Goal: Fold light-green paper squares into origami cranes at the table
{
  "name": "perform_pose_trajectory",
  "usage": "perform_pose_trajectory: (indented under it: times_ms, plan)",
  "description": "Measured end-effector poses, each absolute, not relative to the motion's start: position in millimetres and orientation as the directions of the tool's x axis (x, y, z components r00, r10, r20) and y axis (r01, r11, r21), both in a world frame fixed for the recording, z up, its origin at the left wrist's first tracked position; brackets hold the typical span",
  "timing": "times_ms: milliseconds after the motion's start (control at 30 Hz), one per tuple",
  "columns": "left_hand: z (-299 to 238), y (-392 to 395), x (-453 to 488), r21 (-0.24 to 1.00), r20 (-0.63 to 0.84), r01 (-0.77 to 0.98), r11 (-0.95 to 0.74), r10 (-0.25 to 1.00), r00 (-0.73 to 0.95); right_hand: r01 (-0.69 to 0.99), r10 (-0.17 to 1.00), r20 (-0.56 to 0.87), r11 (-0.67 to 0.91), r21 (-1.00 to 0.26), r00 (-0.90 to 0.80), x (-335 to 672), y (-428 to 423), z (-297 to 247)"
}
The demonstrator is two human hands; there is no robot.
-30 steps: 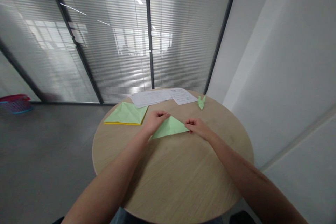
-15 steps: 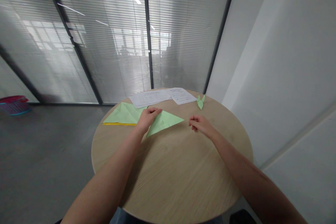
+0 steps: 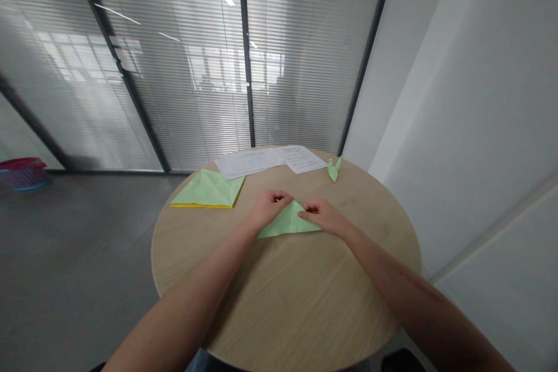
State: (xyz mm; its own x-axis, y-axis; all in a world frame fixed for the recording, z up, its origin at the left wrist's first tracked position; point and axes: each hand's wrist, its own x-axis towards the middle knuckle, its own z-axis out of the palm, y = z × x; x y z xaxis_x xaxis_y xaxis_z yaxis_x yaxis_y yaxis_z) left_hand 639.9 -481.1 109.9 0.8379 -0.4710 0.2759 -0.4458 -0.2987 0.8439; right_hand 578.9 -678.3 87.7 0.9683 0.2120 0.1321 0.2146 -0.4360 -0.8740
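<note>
A light green sheet of origami paper [image 3: 285, 224], folded into a triangle, is held between my two hands over the middle of the table. My left hand [image 3: 271, 208] pinches its upper left edge close to the top corner. On the right edge, the fingers of my right hand [image 3: 321, 215] are closed on the paper. The long edge of the triangle faces me. Parts of both slanted sides are hidden behind my fingers.
The round wooden table [image 3: 296, 302] bears a green and yellow stack of paper [image 3: 207, 190] at the left. White printed sheets [image 3: 257, 161] lie at the back, beside a folded green paper crane [image 3: 333, 169]. A basket [image 3: 25, 174] stands on the floor at far left.
My left hand has brought the green triangle right and nearer, off the stack, and its long edge now faces me. My right hand, formerly apart from the paper, has taken hold of it.
</note>
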Motion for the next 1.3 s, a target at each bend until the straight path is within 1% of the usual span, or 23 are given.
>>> perform_pose_trajectory:
  times_ms: [167, 300, 433, 533, 633, 800, 867, 967, 1067, 1200, 1300]
  plan:
    - [109.1, -476.1, 644.6, 0.858, 0.27, -0.419, -0.296, -0.435, 0.859, 0.205, 0.163, 0.148, -0.432, -0.878, 0.976, 581.6, -685.0, 86.8]
    - [110.3, -476.7, 642.9, 0.857, 0.267, -0.429, -0.285, -0.466, 0.844, 0.211, 0.172, 0.15, -0.424, -0.881, 0.974, 582.6, -685.0, 84.9]
    - [110.8, -482.2, 636.6, 0.852, 0.26, -0.442, -0.281, -0.505, 0.823, 0.227, 0.143, 0.189, -0.34, -0.913, 0.972, 583.3, -679.7, 84.7]
    - [110.1, -486.1, 632.1, 0.832, 0.266, -0.469, -0.297, -0.528, 0.806, 0.27, 0.072, 0.26, -0.274, -0.923, 0.963, 585.0, -677.8, 84.0]
    - [107.9, -489.2, 629.3, 0.814, 0.271, -0.495, -0.304, -0.555, 0.787, 0.308, 0.008, 0.317, -0.261, -0.915, 0.948, 586.5, -678.8, 82.7]
    - [104.5, -492.2, 627.5, 0.793, 0.279, -0.517, -0.322, -0.564, 0.778, 0.341, 0.042, 0.344, -0.287, -0.895, 0.938, 585.2, -679.2, 83.6]
    - [104.6, -492.7, 627.0, 0.793, 0.283, -0.521, -0.314, -0.568, 0.773, 0.356, 0.032, 0.365, -0.304, -0.883, 0.931, 583.9, -678.3, 84.9]
    - [106.5, -492.3, 625.8, 0.804, 0.278, -0.516, -0.297, -0.578, 0.767, 0.374, -0.019, 0.398, -0.308, -0.875, 0.917, 582.3, -678.3, 87.8]
    - [108.9, -490.3, 625.9, 0.808, 0.271, -0.514, -0.287, -0.594, 0.758, 0.366, -0.079, 0.401, -0.281, -0.887, 0.913, 581.8, -682.0, 91.6]
    - [109.4, -485.7, 630.5, 0.802, 0.276, -0.523, -0.289, -0.596, 0.754, 0.345, -0.194, 0.403, -0.274, -0.898, 0.894, 584.5, -694.3, 95.5]
    - [107.1, -481.4, 636.1, 0.809, 0.249, -0.502, -0.307, -0.594, 0.765, 0.327, -0.272, 0.389, -0.246, -0.913, 0.88, 588.6, -707.8, 95.7]
